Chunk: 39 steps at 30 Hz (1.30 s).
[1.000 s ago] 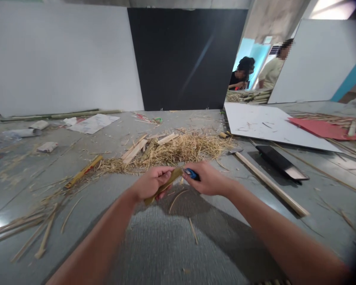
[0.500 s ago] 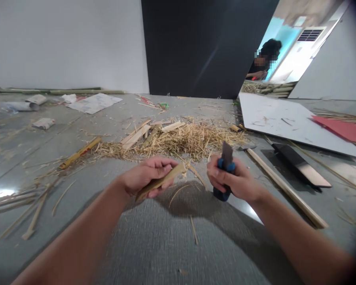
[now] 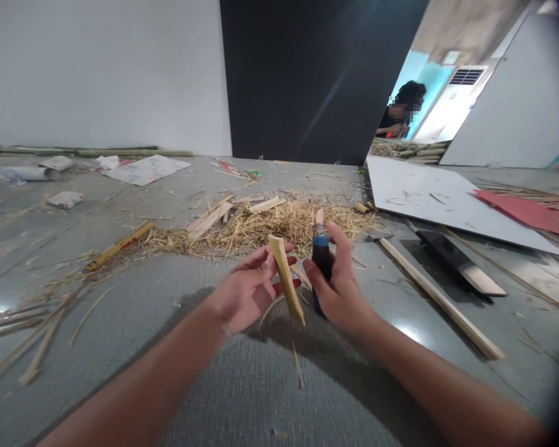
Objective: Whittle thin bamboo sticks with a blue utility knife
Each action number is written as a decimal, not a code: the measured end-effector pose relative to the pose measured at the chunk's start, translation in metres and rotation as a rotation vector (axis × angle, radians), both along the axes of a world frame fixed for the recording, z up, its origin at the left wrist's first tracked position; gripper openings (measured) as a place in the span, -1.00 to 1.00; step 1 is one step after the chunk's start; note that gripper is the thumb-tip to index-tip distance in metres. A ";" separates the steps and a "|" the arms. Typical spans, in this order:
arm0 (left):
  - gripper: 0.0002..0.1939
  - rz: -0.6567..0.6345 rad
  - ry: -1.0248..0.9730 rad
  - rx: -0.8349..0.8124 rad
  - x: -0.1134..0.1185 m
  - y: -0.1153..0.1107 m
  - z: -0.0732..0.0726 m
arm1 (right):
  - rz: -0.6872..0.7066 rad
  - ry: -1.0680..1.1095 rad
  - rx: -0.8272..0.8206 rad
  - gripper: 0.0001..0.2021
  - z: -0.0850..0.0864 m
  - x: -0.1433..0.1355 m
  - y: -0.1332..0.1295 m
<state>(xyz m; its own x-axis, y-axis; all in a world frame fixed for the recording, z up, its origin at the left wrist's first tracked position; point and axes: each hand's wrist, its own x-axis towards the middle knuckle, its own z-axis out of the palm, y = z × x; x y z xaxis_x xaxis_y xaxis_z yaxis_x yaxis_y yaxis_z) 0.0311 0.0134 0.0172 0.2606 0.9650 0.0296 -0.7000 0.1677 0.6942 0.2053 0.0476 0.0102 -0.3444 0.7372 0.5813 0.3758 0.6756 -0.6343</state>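
Nearest you, the gray floor [image 3: 242, 397] runs between your forearms, with a thin curled shaving [image 3: 298, 366] lying on it. Your left hand [image 3: 242, 292] is half open, thumb and fingers lightly pinching a bamboo piece [image 3: 287, 279] raised above the floor, in front of you. Its long axis slants: the broad, pale end points away and a little left, the narrower end back toward you and slightly right. Just right of it, your right hand [image 3: 342, 292] is curled firmly around a blue-and-black utility knife [image 3: 322, 257], blade end pointing away. Floor shows between your right forearm and the long wooden-handled tool [image 3: 440, 298] beyond it, which angles from near right to far left. Past your hands, the straw pile [image 3: 256, 231] limits your forward room; a yellow stick [image 3: 121, 245] lies left of it, its red markings too small to read. Farther right, the white board [image 3: 447, 192] turns its long dark edge toward you. Printed paper [image 3: 146, 169], unreadable, lies near the floor's far edge, where the black panel [image 3: 317, 81] stands.
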 end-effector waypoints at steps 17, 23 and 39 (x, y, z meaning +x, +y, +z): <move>-0.67 0.346 0.054 -0.032 0.032 -0.008 -0.006 | 0.166 0.010 -0.035 -0.81 0.001 -0.006 -0.017; -0.69 0.289 0.291 0.000 0.030 -0.003 -0.011 | 0.217 0.185 -0.251 -0.65 -0.006 -0.010 -0.017; -0.83 0.512 0.353 0.303 -0.021 0.003 0.033 | 0.276 0.367 -0.768 -0.65 -0.004 -0.008 -0.004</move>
